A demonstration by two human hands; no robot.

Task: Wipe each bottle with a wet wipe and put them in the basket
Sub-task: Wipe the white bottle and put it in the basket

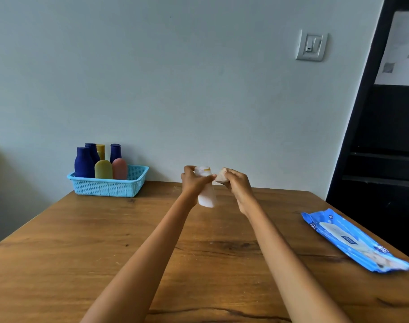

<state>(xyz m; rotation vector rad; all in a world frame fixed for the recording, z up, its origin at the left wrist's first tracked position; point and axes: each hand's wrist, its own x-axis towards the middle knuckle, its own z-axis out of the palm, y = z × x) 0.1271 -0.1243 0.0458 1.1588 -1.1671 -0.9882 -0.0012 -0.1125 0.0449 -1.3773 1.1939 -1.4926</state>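
Above the middle of the worktop (105,264), toward its far edge, the left hand (194,180) grips a white bottle (207,197) around its upper half, fingers curled round it, holding it clear of the wood. The bottle stands close to upright, its long axis running top to bottom with the capped end up and the base hanging free below the hand. Just to its right, the right hand (236,183) pinches a bunched wet wipe (222,177), which sits against or almost against the bottle's upper side; whether they touch cannot be told.

Near the worktop's far left corner sits the blue basket (110,186), already holding several bottles: dark blue ones at the back, a yellow-green and a pink one in front. It lies well to the left of the held bottle, on the left hand's side, so that hand looks better placed to carry the bottle across once wiping is finished. Space remains at the basket's right end. A blue pack of wipes (354,241) lies by the right edge.
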